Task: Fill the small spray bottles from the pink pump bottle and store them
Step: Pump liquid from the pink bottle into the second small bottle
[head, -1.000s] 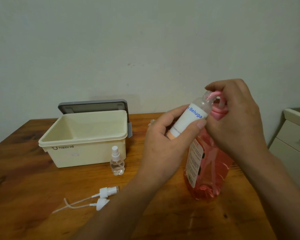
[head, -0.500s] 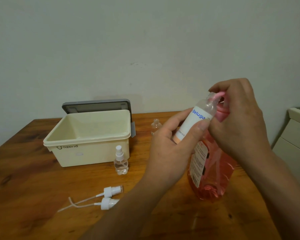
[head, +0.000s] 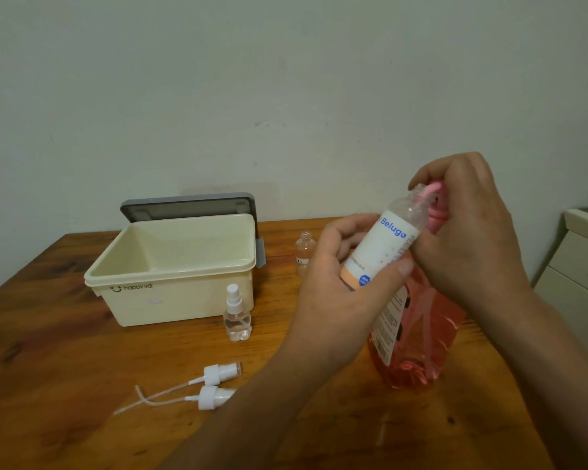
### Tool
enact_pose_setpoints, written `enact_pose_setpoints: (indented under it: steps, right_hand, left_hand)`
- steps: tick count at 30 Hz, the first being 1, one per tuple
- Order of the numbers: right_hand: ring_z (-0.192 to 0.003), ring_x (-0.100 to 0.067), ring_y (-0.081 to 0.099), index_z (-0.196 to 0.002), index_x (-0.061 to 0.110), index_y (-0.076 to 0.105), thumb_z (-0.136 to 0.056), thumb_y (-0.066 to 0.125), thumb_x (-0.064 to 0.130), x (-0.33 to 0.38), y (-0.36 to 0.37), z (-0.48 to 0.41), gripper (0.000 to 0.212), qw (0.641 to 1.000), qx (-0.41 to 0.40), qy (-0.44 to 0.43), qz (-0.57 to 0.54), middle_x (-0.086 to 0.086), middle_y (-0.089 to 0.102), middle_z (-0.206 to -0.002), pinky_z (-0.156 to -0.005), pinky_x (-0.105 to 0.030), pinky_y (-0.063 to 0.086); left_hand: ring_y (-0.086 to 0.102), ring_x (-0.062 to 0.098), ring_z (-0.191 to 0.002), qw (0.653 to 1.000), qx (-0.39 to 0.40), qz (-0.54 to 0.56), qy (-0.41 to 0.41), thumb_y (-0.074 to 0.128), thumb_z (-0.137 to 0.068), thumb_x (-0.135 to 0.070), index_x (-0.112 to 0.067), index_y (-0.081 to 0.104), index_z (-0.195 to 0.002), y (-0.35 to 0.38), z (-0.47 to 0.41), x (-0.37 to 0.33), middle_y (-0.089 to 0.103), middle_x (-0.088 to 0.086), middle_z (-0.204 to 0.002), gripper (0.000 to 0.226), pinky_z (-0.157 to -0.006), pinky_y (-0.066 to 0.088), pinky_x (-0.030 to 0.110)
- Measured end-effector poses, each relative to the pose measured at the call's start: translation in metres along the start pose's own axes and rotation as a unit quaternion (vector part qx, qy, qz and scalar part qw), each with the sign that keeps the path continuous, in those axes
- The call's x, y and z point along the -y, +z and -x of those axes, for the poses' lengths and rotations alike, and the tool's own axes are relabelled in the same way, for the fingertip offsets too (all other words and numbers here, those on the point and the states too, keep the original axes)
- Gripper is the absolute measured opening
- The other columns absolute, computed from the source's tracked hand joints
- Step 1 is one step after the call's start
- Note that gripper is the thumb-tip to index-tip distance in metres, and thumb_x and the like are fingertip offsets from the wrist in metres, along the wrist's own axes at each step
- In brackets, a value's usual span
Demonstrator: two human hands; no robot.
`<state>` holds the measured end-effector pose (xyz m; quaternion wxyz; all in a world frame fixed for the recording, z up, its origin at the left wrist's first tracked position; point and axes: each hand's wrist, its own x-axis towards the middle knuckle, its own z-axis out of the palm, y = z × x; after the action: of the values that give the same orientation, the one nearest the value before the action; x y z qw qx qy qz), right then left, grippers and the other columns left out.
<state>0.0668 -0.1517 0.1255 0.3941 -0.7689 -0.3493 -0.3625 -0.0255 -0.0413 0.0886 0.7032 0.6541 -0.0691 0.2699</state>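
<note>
Bottle mouth tipped to pink spout

Spray heads, two of them in white plastic, lie nearest the viewer on the brown wooden table, their thin dip tubes crossing towards the left. To their right stands the translucent pink pump bottle, upright and holding pink liquid.

In front of its upper part, the left hand wraps thumb and curled fingers round a clear cylindrical spray bottle with a white label and blue lettering. This bottle is capless and tilted, with its open neck up and to the right, against the pink spout. The right hand is curled over the pump head, fingers folded down on top of it.

Further back, a small clear spray bottle with a white nozzle stands upright just in front of a cream rectangular plastic box. The box is open, and its grey lid stands up behind it. Right of the box stands a small capless clear bottle, partly hidden by the left hand. A cream cabinet sits at the far right against a pale wall.
</note>
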Motion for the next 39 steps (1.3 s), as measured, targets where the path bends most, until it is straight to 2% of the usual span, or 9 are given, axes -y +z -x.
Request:
enact_pose_setpoints:
  steps: [4,8,15,18,21,25,29,35,39]
  right_hand:
    - [-0.08,0.021,0.046,-0.099,0.021,0.049,-0.085,0.063,0.012,-0.0015,0.0006,0.0008,0.022,1.0,0.004,-0.002,0.002,0.013,0.041,-0.102,-0.065,0.002,0.032]
    - [-0.081,0.023,0.045,-0.111,0.019,0.05,-0.082,0.067,0.011,-0.0049,-0.0002,0.0012,0.035,1.0,0.013,0.0,0.012,0.016,0.037,-0.109,-0.065,0.003,0.031]
    - [-0.08,0.023,0.046,-0.093,0.027,0.043,-0.084,0.061,0.013,-0.0011,-0.0002,-0.0012,0.025,1.0,0.018,-0.002,-0.011,0.011,0.041,-0.099,-0.065,0.001,0.033]
    - [-0.08,0.024,0.046,-0.097,0.027,0.043,-0.086,0.062,0.016,-0.0015,-0.0014,0.0005,0.024,1.0,0.022,-0.002,-0.007,0.013,0.039,-0.102,-0.064,0.0,0.034]
    - [-0.08,0.018,0.049,-0.107,0.024,0.048,-0.083,0.066,0.014,-0.0039,-0.0029,0.0012,0.033,1.0,0.029,0.009,0.002,0.015,0.037,-0.106,-0.065,-0.009,0.037]
    - [-0.08,0.021,0.048,-0.102,0.031,0.045,-0.08,0.065,0.013,-0.0019,-0.0036,-0.0001,0.034,0.999,0.032,0.008,0.003,0.019,0.037,-0.102,-0.062,-0.003,0.032]
    - [-0.079,0.02,0.045,-0.093,0.028,0.043,-0.081,0.063,0.013,-0.0016,-0.0021,-0.0029,0.028,0.999,0.031,0.0,0.012,0.012,0.041,-0.098,-0.063,0.0,0.031]
    - [-0.076,0.008,0.045,-0.115,0.018,0.051,-0.083,0.066,0.011,-0.0046,-0.0012,0.001,0.036,0.999,0.03,0.004,0.02,0.013,0.04,-0.111,-0.062,-0.003,0.032]
    - [-0.08,0.018,0.048,-0.1,0.023,0.049,-0.082,0.064,0.015,-0.0038,-0.0018,-0.003,0.025,0.999,0.036,0.01,0.0,0.014,0.04,-0.1,-0.061,-0.006,0.033]
  left_hand:
    - [0.069,0.003,-0.092,1.0,-0.012,0.004,0.004,0.076,-0.083,-0.015,-0.031,0.06,-0.114,-0.0009,0.0014,0.0009,0.07,-0.009,-0.104,0.038,-0.068,0.055,0.017]
    - [0.07,0.002,-0.089,1.0,-0.013,0.001,0.012,0.074,-0.085,-0.016,-0.034,0.06,-0.113,-0.0005,0.0007,-0.0004,0.07,-0.012,-0.101,0.036,-0.067,0.055,0.016]
    - [0.069,0.0,-0.088,1.0,-0.006,0.003,0.014,0.073,-0.086,-0.014,-0.032,0.06,-0.115,-0.0005,0.0043,0.003,0.07,-0.012,-0.101,0.036,-0.067,0.054,0.015]
    - [0.068,-0.001,-0.087,1.0,-0.005,-0.001,0.012,0.073,-0.086,-0.018,-0.035,0.061,-0.115,-0.0014,0.0051,0.0023,0.07,-0.017,-0.1,0.036,-0.067,0.054,0.015]
    - [0.068,-0.002,-0.085,1.0,-0.009,-0.004,0.01,0.073,-0.085,-0.023,-0.036,0.063,-0.114,-0.0028,0.0046,-0.0003,0.072,-0.019,-0.097,0.033,-0.065,0.052,0.013]
    - [0.069,0.0,-0.085,1.0,-0.015,-0.007,0.003,0.073,-0.084,-0.03,-0.033,0.064,-0.118,-0.0023,0.0043,0.0002,0.072,-0.018,-0.097,0.035,-0.063,0.052,0.013]
    - [0.069,0.0,-0.085,1.0,-0.021,-0.011,0.007,0.071,-0.086,-0.029,-0.038,0.063,-0.113,-0.0029,0.0055,-0.0011,0.071,-0.019,-0.097,0.03,-0.062,0.052,0.013]
    - [0.069,0.0,-0.085,1.0,-0.017,-0.008,0.005,0.072,-0.083,-0.029,-0.039,0.063,-0.112,-0.0038,0.0046,-0.0051,0.071,-0.021,-0.096,0.032,-0.062,0.052,0.013]
    - [0.07,0.002,-0.085,1.0,-0.021,-0.011,-0.001,0.073,-0.084,-0.027,-0.031,0.064,-0.115,-0.0026,0.0059,-0.0014,0.072,-0.018,-0.096,0.032,-0.063,0.052,0.012]
